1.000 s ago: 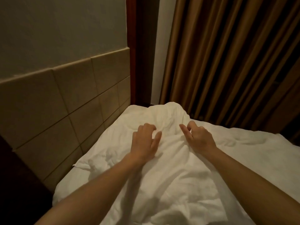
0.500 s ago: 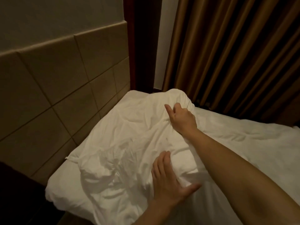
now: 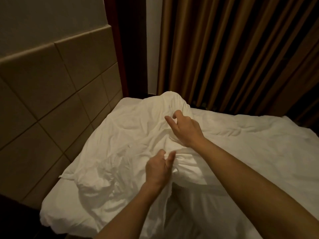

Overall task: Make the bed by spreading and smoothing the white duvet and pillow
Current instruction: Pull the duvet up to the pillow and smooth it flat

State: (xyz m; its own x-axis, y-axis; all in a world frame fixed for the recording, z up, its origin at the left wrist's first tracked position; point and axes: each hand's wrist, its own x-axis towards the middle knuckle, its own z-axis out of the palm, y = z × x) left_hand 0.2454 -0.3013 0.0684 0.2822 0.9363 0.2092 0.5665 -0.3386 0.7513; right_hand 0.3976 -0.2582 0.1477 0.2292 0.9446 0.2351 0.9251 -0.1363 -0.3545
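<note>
The white duvet (image 3: pixel 120 144) lies crumpled over the bed (image 3: pixel 57 213), bunched high toward the far corner where the padded headboard (image 3: pixel 60 94) meets the brown curtain (image 3: pixel 233 52). Its folds run thick across the head end, and a loose flap of it pokes out toward the headboard-side edge. Along the curtain-side edge the white cover lies flatter, with only shallow creases. I cannot tell a separate pillow from the duvet's bulk; the raised hump at the far corner may be either.

The left hand (image 3: pixel 158 168) sits nearer the middle of the bed, on a tight ridge of gathered cloth. Its thumb and fingers are curled together and pinch a fold of the duvet between them, the fabric puckering right at the fingertips. The forearm reaches in from the near edge.

The right hand (image 3: pixel 185 128) is farther up the bed, just short of the hump at the far corner. Its forefinger points out toward the headboard, the other fingers hook loosely downward, and the palm rests over the duvet. Cloth shows through the gap between thumb and fingers, so it does not plainly clamp anything; whether the fingertips catch the fabric underneath cannot be told.

The two hands are near each other but apart, the ridge of duvet running between them.
</note>
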